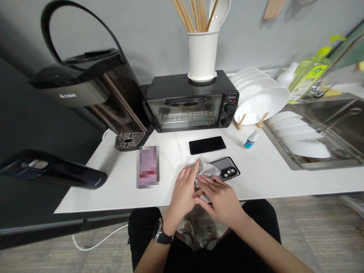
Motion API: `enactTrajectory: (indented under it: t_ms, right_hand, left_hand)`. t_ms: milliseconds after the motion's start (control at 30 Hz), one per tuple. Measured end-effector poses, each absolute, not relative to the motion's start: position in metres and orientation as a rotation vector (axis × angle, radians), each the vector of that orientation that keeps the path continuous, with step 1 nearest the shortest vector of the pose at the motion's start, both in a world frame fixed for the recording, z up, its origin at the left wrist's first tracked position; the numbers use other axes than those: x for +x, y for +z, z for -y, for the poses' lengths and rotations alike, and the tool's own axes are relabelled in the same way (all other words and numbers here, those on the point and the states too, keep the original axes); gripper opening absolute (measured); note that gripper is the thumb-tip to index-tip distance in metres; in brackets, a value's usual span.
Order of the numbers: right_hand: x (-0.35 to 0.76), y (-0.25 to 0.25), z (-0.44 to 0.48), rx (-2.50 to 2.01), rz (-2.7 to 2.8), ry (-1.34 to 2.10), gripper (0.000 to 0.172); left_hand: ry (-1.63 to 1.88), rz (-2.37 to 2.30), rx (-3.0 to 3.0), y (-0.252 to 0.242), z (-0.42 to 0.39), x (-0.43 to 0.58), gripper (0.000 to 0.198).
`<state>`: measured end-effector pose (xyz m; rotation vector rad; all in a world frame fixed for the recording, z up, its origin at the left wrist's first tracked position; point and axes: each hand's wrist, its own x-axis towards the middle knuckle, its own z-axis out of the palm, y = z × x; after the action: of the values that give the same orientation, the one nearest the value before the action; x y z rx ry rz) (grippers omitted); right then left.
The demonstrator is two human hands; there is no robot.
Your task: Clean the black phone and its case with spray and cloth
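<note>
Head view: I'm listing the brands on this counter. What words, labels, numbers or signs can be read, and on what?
"Midea": front of the toaster oven, upper right; its dial markings are too small.
Black dispenser: pale logo, too blurred.
Small white bottle: blue label, too small.
Green soap bottle: label too blurred.
Black cylinder: tiny mark, too small.
Pinkish item: pixelated, unreadable.

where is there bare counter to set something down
Bare counter lies between the pixelated purple item and the black phone, and right of the phone case, up to the sink, in front of the small bottle. It's crowded where the left hand and right hand meet at the cloth.
</note>
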<state>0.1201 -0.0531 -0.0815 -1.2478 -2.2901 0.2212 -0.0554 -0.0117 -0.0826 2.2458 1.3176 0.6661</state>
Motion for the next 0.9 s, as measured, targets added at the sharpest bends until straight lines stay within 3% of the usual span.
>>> enactTrajectory:
  t_ms: [133, 333, 633, 800, 900]
  right_hand:
    - [0.170, -0.078, 0.054, -1.297, 2.323, 0.144, 0.036]
    - [0.207, -0.081, 0.033, -1.509, 2.239, -0.128, 0.041]
    - [0.120, -0.085, 0.037, -1.228, 2.274, 0.154, 0.037]
    - [0.152, -0.080, 0.049, -1.174, 2.329, 0.253, 0.030]
    - [0.192, -0.080, 0.040, -1.295, 2.311, 0.125, 0.029]
  left_hand:
    - [0.687, -1.328, 2.237, -0.083, 0.012, -0.055, 0.103]
    - [0.696, -1.274, 2.236, -0.083, 0.009, -0.054, 0.104]
    - [0.704, -1.239, 2.252, -0.078, 0.010, -0.055, 0.090]
    - [0.674, -1.348, 2.260, -0.081, 0.011, -0.054, 0.098]
    - [0.695, -1.321, 2.266, -0.084, 0.010, -0.054, 0.107]
